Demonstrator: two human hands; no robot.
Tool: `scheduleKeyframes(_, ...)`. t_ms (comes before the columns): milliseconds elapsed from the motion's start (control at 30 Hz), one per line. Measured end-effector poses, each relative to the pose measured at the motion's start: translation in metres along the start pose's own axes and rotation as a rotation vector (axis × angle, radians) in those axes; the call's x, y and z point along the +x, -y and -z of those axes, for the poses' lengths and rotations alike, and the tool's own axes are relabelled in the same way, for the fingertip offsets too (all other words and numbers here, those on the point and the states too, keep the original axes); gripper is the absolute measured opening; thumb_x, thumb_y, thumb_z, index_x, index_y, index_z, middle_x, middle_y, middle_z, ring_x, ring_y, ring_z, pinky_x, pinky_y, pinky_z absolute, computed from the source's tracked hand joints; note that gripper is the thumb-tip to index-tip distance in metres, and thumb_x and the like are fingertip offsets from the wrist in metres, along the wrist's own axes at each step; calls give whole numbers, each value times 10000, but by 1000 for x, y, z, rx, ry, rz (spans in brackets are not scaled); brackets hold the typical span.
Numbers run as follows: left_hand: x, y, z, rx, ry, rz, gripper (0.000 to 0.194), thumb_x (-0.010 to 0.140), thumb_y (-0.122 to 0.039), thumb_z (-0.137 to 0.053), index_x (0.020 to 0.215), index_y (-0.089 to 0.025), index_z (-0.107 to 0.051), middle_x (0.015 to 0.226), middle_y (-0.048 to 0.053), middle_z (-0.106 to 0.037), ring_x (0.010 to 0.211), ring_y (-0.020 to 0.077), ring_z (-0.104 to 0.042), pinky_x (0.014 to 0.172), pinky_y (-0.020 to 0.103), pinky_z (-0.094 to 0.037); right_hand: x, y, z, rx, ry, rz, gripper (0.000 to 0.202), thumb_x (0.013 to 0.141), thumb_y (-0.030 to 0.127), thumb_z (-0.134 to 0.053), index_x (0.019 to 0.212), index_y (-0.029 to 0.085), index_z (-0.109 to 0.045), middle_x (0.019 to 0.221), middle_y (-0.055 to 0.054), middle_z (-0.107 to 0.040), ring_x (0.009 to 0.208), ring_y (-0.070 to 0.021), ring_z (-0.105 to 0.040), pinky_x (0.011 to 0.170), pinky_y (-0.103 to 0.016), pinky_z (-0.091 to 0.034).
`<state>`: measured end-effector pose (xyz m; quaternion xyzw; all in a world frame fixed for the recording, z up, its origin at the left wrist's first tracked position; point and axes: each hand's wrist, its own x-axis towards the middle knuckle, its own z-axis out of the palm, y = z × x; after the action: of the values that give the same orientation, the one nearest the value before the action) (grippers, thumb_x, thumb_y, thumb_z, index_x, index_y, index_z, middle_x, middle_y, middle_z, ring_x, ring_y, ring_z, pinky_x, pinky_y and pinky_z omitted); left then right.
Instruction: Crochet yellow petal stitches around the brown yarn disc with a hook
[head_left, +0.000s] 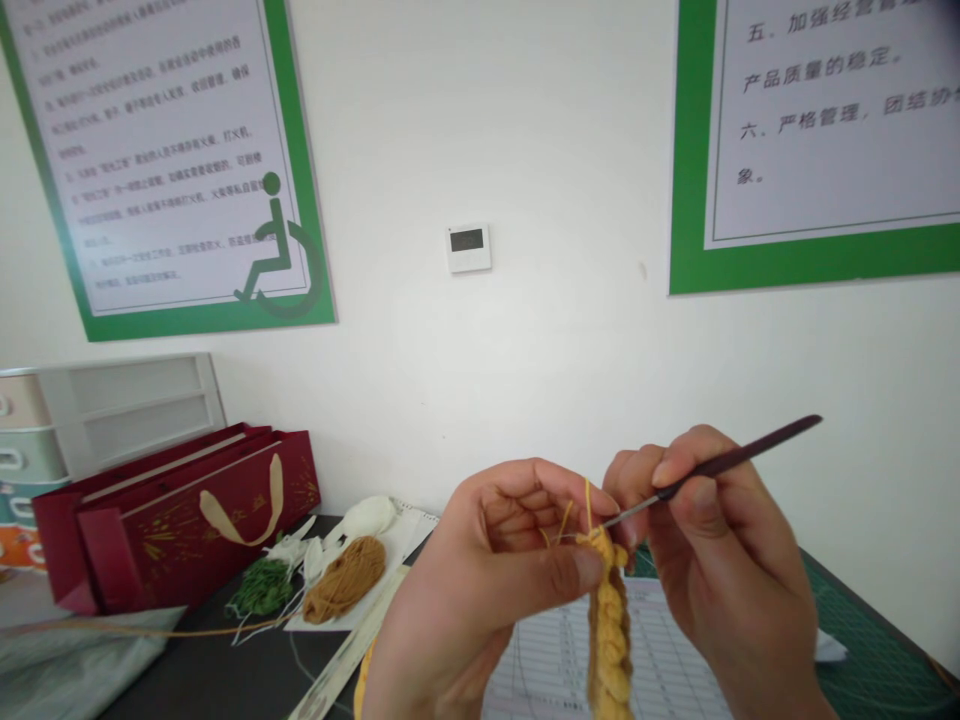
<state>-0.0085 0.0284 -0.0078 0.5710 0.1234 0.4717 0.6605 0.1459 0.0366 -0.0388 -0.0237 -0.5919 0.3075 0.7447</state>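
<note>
Between the thumb and fingers of my left hand (487,570) is the upper end of a yellow and brown crocheted strip (611,640), which hangs down toward the table. A strand of yellow yarn rises by the left index finger. My right hand (727,550) grips a crochet hook (739,458) with a dark handle, much like a pen. The hook's thin metal shaft points down to the left, and its tip meets the stitches at the strip's top. Whether the tip is inside a loop is too small to tell.
A brown yarn bundle (346,578), white yarn (369,517) and green yarn (262,587) lie at left, near a ruler-like strip (352,640). Behind them stands a red gift bag (195,510) beside drawers (30,455). Printed paper (540,660) and a green cutting mat (862,640) lie beneath my hands.
</note>
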Motion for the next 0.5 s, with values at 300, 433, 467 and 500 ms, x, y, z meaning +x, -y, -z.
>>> scheduleKeyframes(300,-1,-3,6,13,42,32,133,729,-67,-799,851,-119,-787,832,93,-718,762,149,-631,716,243,-484,4,6,2,93,48,-198,228,1048,312,-430,889,244,-578,625,28,-519,529,-126,-457,497,-236,-416)
scheduleKeyframes(433,1,1,2,87,-1,-51,80,755,-80,-795,799,-143,-773,833,86,-733,788,173,-641,775,309,-519,6,1,-1,199,23,-342,252,1028,364,-481,843,229,-587,599,35,-490,535,-118,-435,515,-226,-390)
scheduleKeyframes(467,2,2,1,129,-25,-77,78,766,-91,-801,798,-154,-768,818,72,-736,786,168,-647,752,290,-519,6,0,-2,212,-7,-377,250,1021,367,-504,838,225,-598,603,35,-496,551,-115,-441,535,-225,-400)
scheduleKeyframes(500,2,3,0,172,-51,-102,83,773,-100,-807,799,-165,-761,798,54,-734,775,156,-650,721,263,-515,6,-1,-3,222,-39,-412,250,1016,369,-523,831,223,-608,608,34,-502,573,-116,-450,560,-225,-413)
